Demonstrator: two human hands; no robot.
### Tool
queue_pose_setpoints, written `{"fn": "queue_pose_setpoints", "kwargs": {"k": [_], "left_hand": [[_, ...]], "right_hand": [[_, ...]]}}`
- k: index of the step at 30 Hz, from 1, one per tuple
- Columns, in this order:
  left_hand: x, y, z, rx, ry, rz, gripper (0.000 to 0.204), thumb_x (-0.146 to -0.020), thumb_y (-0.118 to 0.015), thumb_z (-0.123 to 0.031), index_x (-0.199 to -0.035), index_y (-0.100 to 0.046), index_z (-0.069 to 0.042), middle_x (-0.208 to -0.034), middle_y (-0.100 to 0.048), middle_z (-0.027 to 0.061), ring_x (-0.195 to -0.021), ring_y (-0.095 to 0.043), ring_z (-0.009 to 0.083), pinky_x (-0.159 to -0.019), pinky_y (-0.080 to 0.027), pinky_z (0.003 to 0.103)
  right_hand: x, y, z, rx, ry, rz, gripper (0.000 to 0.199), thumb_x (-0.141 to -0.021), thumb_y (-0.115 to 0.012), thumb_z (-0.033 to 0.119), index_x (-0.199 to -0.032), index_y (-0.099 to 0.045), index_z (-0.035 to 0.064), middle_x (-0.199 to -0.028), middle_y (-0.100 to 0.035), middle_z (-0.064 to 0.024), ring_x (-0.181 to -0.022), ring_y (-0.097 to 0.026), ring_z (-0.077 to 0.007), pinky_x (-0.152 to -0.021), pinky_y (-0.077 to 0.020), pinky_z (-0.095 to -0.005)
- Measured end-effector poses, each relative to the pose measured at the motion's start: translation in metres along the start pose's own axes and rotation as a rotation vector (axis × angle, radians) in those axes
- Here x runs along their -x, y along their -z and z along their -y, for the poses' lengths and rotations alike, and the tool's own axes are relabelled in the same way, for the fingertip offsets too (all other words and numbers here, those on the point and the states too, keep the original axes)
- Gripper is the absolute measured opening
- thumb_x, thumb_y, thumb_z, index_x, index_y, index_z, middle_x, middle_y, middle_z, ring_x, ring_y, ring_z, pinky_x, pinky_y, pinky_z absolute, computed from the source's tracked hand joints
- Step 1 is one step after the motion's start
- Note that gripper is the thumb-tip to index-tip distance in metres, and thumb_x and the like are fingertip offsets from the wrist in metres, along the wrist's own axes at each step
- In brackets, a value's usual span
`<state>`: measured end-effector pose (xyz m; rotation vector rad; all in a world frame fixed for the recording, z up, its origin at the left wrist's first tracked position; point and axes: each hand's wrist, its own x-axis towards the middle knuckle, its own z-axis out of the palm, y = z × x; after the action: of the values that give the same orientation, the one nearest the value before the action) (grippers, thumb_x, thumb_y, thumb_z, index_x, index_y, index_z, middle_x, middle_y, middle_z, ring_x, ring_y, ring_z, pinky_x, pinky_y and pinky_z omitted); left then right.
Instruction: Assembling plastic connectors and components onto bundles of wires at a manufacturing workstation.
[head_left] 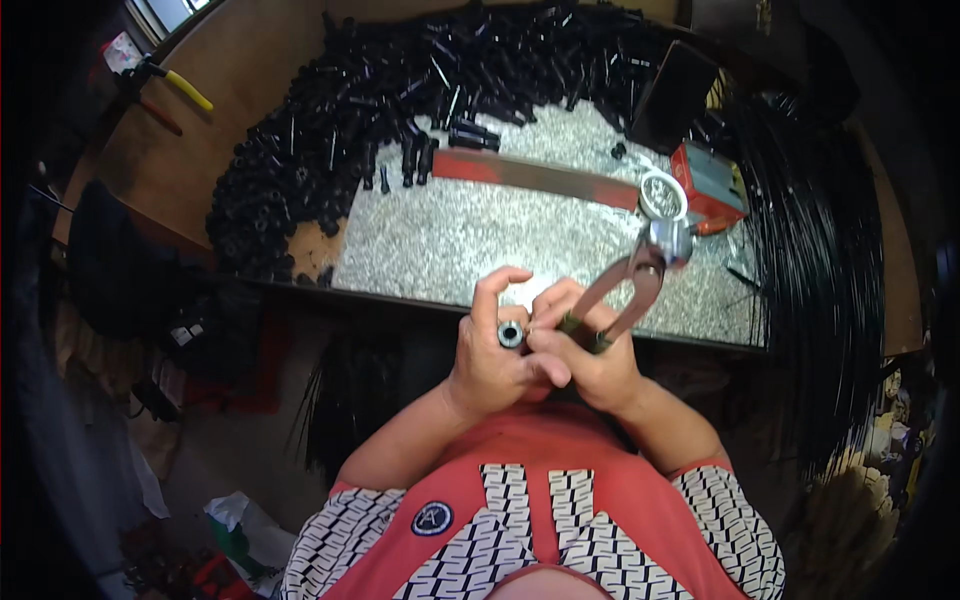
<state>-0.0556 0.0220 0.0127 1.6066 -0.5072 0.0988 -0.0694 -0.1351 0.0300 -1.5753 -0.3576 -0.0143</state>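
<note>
Red shirt (545, 440); bored piece (510, 334), pincers (646, 275) in hands (490, 370) (608, 372).

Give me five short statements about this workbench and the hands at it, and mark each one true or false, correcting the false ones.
1. The right hand holds metal pincers by the handles. True.
2. The left hand holds nothing. False: it holds a small round part with a dark hole in its middle.
3. Long, thin black rods lie to the right of the speckled board. True.
4. The heap of black parts is confined to the near right corner. False: it spreads along the far side and around to the left.
5. The long red-and-grey bar stands on end. False: it lies flat on the speckled board.
</note>
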Motion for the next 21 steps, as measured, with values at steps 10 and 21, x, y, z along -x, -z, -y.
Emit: {"fn": "queue_pose_setpoints", "kwargs": {"k": [10,21], "left_hand": [[0.011,-0.005,0.004,-0.052,-0.071,-0.044,0.097,-0.068,-0.068,-0.066,-0.130,-0.031,-0.001,-0.072,-0.066,0.0139,-0.065,-0.067,0.0300,-0.057,-0.049,0.033],[0.006,0.005,0.003,-0.023,-0.015,-0.032,0.091,-0.073,-0.072,-0.061,-0.128,-0.033,-0.001,-0.066,-0.061,0.0103,-0.058,-0.063,0.0242,-0.054,-0.047,0.031]], "right_hand": [[0.010,-0.014,-0.005,-0.039,0.048,-0.068,0.006,-0.083,-0.066,0.003,-0.085,-0.061,0.0014,-0.091,-0.055,-0.0082,-0.081,-0.053,-0.0142,-0.072,-0.0427,-0.0285],[0.004,-0.028,-0.004,-0.168,-0.033,-0.111,0.005,-0.083,-0.062,-0.001,-0.086,-0.058,0.0011,-0.092,-0.053,-0.0062,-0.080,-0.053,-0.0122,-0.072,-0.0441,-0.0271]]}}
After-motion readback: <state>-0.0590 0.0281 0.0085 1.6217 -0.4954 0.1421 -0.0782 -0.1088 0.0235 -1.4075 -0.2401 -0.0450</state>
